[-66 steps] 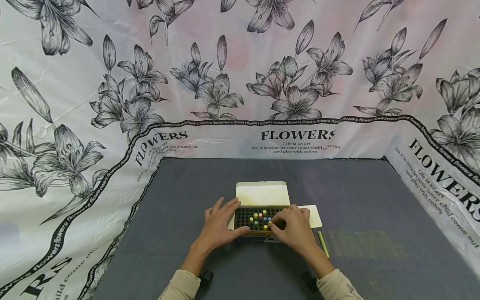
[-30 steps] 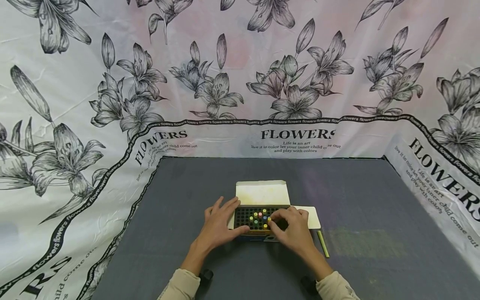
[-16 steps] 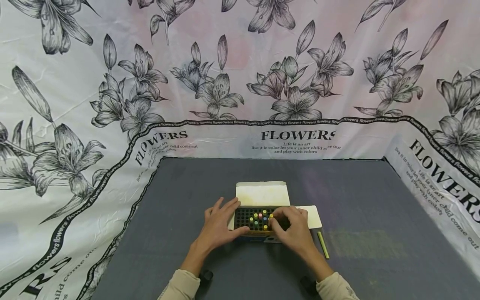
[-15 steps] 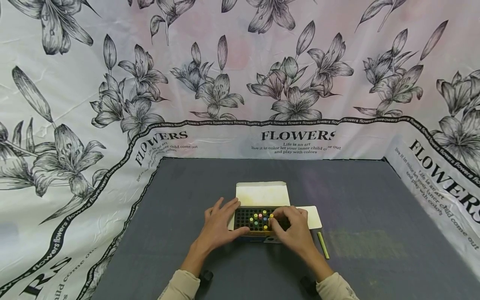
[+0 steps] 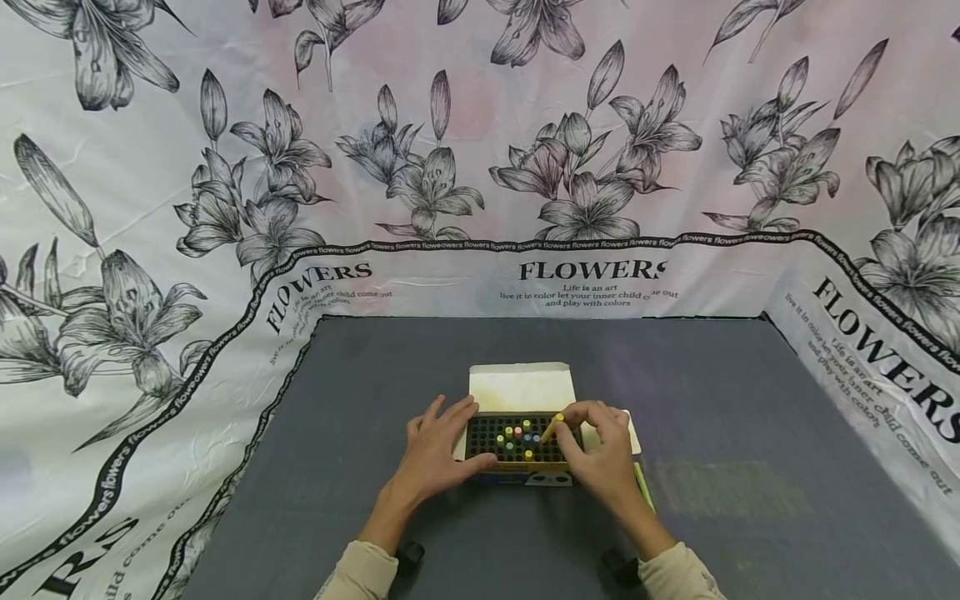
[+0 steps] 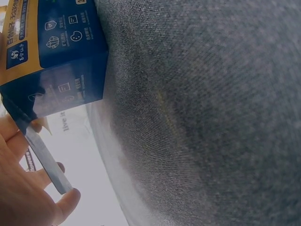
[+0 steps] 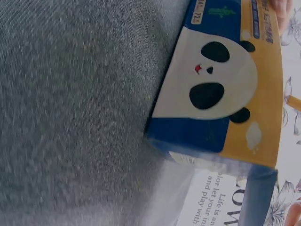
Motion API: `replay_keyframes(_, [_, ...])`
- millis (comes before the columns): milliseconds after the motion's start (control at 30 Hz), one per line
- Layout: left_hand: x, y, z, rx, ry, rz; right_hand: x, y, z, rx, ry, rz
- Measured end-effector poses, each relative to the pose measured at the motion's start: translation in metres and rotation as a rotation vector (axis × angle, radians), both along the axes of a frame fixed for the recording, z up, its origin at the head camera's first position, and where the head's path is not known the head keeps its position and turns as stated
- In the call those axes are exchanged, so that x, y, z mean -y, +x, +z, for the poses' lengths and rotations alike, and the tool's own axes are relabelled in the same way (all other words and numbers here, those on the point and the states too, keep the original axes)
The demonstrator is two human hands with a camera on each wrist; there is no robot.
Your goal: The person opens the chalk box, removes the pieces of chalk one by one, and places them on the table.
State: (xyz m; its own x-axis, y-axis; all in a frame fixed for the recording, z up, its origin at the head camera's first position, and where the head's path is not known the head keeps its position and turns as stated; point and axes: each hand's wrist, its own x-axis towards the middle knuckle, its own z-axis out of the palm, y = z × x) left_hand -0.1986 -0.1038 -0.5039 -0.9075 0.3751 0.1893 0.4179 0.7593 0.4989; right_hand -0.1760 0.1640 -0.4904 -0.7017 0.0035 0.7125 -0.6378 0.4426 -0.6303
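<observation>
My right hand [image 5: 603, 446] pinches a yellow chalk stick [image 5: 551, 427] between thumb and fingertips, tilted over the holed black insert [image 5: 482, 426] of an open cardboard box [image 5: 517, 468]. Several chalk sticks of yellow, pink, blue and green stand in the middle holes. My left hand [image 5: 438, 450] rests spread at the box's left end, thumb along the front edge and fingertips at the back corner. In the left wrist view its fingers lie around the side flap [image 6: 47, 162]. The right wrist view shows the panda print on the box front [image 7: 211, 80] and the chalk's end [image 7: 294, 102].
The pale back lid [image 5: 521, 387] lies folded away behind the box, and a side flap [image 5: 634, 432] sticks out at right. A yellow-green stick [image 5: 644, 488] lies on the grey cloth beside my right wrist. Flower-printed fabric [image 5: 585, 167] rises behind.
The right hand, earlier low over the insert with only the yellow chalk's top showing, has moved up and right. More of the tilted chalk now shows. My left hand stays in place.
</observation>
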Motion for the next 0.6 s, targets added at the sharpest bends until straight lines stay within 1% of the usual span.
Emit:
replay_keyframes(167, [0.000,0.001,0.000,0.003,0.005,0.002,-0.008,0.000,0.005,-0.029,-0.047,-0.042])
replay_keyframes(300, [0.000,0.000,0.000,0.005,0.008,0.001,-0.016,0.002,0.012,-0.027,-0.111,-0.110])
replay_keyframes(367, [0.001,0.000,0.000,0.003,0.011,0.000,-0.018,0.005,0.021,-0.023,-0.148,-0.131])
replay_keyframes(433, [0.001,0.000,0.000,0.005,0.009,0.001,-0.020,0.009,0.031,-0.030,-0.160,-0.151])
replay_keyframes(533, [0.001,0.000,0.000,0.007,0.009,0.002,-0.025,0.017,0.045,-0.026,-0.186,-0.156])
replay_keyframes(600, [0.001,0.000,0.000,0.010,0.006,0.003,-0.029,0.020,0.050,-0.023,-0.195,-0.161])
